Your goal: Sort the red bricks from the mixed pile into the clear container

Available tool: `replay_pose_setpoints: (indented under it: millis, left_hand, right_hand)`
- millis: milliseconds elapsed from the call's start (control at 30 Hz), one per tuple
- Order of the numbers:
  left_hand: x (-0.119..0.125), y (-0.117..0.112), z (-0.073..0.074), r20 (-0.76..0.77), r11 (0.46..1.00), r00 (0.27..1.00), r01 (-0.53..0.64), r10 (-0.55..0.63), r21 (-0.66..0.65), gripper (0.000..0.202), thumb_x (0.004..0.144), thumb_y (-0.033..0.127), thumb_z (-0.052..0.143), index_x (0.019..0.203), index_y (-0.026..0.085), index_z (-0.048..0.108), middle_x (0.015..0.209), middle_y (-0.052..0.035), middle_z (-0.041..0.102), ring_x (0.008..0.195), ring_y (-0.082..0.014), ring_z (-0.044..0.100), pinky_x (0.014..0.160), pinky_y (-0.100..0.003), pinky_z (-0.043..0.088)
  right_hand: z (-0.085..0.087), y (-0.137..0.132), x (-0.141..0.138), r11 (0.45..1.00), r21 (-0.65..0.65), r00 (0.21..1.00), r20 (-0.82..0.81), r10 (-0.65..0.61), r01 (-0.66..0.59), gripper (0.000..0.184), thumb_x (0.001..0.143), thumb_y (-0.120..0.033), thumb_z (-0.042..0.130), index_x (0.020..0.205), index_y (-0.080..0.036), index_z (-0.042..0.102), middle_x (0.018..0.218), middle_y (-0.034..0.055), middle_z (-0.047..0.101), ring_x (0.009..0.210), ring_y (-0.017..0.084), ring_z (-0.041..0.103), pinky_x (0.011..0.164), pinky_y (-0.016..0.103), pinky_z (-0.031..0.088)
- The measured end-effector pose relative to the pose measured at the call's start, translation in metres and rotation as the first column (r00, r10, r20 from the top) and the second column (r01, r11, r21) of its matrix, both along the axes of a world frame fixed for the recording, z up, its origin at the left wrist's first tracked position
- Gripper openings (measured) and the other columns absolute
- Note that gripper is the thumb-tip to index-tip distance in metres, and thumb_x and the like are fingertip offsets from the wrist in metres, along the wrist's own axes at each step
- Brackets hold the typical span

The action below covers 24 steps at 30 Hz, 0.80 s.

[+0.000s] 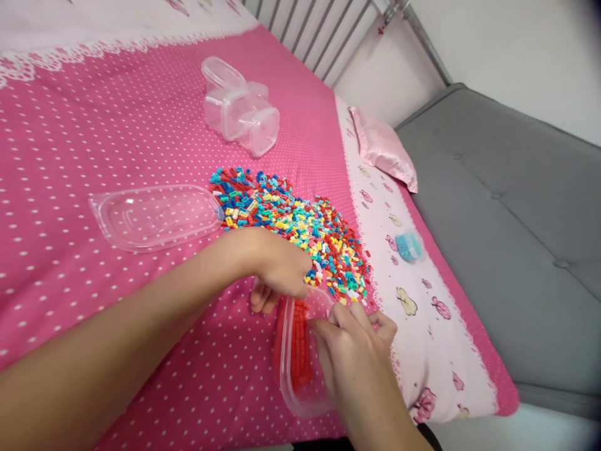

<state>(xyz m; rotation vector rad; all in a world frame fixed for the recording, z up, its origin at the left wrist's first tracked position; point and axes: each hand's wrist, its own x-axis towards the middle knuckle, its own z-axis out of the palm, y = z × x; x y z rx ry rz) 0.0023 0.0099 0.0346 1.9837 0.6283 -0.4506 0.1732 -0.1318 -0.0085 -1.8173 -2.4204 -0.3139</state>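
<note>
A clear plastic container (288, 391) stands on the bed near me, with red toy building bricks (300, 351) lined up in rows along its left side. My left hand (282, 263) reaches over its far end, closed at the rim, with some fingertips curled underneath on the left. On the near right side, my right hand (359, 344) is closed at the container's wall. Its thumb lies over the opening and the other fingers bend along the right edge. Just beyond both hands spreads a pile of small multicoloured bricks (300, 219), partly covered by my left hand.
A clear oval plastic piece (159, 219) lies left of the pile. Farther back sit several clear containers (239, 106) bunched together. A small tub with blue contents (409, 246) rests at the right, near a pink pillow (382, 147) and the grey headboard (498, 207).
</note>
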Motion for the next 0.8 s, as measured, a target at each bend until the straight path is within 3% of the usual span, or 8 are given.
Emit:
replay_pose_setpoints:
  millis: [200,400,633,800]
  left_hand:
    - [-0.0001,-0.0005,0.0,-0.012,1.0,1.0,-0.009,0.009,0.005,0.047,0.093,0.022,0.042,0.048,0.017,0.052,0.063,-0.0122,0.073,0.046,-0.0141,0.06,0.055,-0.025,0.052]
    - [-0.0004,0.0001,-0.0009,0.007,1.0,1.0,0.0,0.0,-0.012,0.048,0.092,0.022,0.042,0.046,0.017,0.054,0.064,-0.0151,0.074,0.047,-0.0163,0.061,0.057,-0.028,0.054]
    - [-0.0003,0.0004,0.0004,0.004,1.0,1.0,-0.012,0.012,-0.007,0.048,0.091,0.022,0.044,0.044,0.017,0.053,0.053,-0.0093,0.069,0.043,-0.0135,0.059,0.051,-0.022,0.05]
    - [-0.0005,-0.0001,0.0006,-0.004,1.0,1.0,-0.011,0.011,-0.003,0.048,0.09,0.02,0.043,0.045,0.017,0.056,0.054,-0.0103,0.07,0.044,-0.0141,0.06,0.052,-0.023,0.05]
  right_hand:
    - [-0.0018,-0.0009,0.0023,1.0,-0.017,1.0,-0.021,-0.008,0.008,0.019,0.088,-0.012,0.068,0.071,-0.022,0.07,0.074,-0.0004,0.063,0.077,0.018,0.055,0.079,0.038,0.023]
    - [-0.0021,-0.0013,0.0023,0.997,0.072,1.0,0.021,0.006,-0.008,0.022,0.088,-0.008,0.064,0.07,-0.021,0.068,0.072,-0.0003,0.063,0.077,0.019,0.056,0.081,0.039,0.024]
    - [0.0057,-0.0039,-0.0025,0.99,0.133,0.997,0.073,0.033,-0.042,0.029,0.087,-0.003,0.059,0.07,-0.023,0.07,0.067,-0.0003,0.062,0.073,0.019,0.053,0.082,0.04,0.024]
    - [0.0028,-0.0062,-0.0033,0.995,0.083,0.997,0.055,0.048,-0.053,0.029,0.086,-0.004,0.06,0.064,-0.022,0.065,0.068,-0.0004,0.06,0.072,0.019,0.051,0.081,0.039,0.023]
